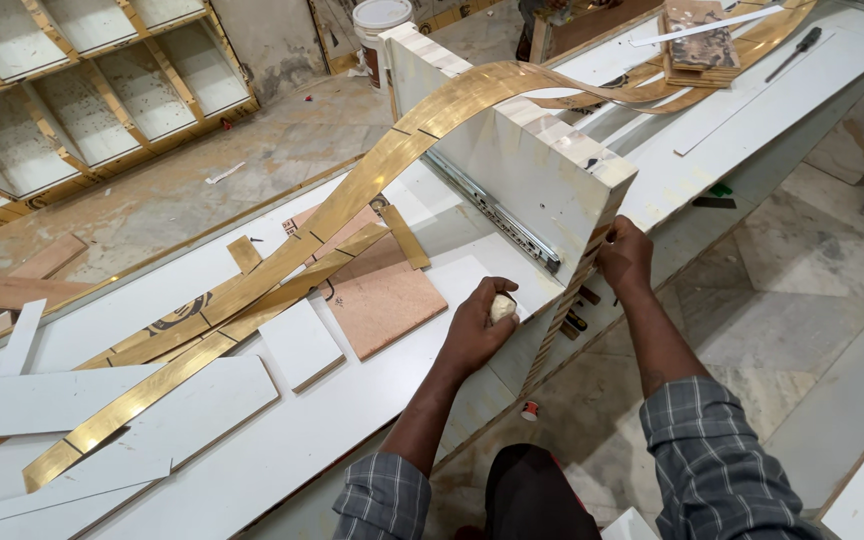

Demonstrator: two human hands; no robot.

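On the workbench [372, 420] there is 1 upright white drawer box [532, 170], 2 long gold strips [252, 290] and 1 brown square board [384, 305]. 2 hands are at work: the left hand [477, 325] and the right hand [624, 258]. Farther off are 1 white bucket [377, 25], 1 screwdriver [794, 52] and 1 white shelf unit [82, 90].

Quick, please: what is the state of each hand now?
Left hand: closed around a small pale block.
Right hand: fingers pressed on the front edge of the white drawer box; grip cannot be told.
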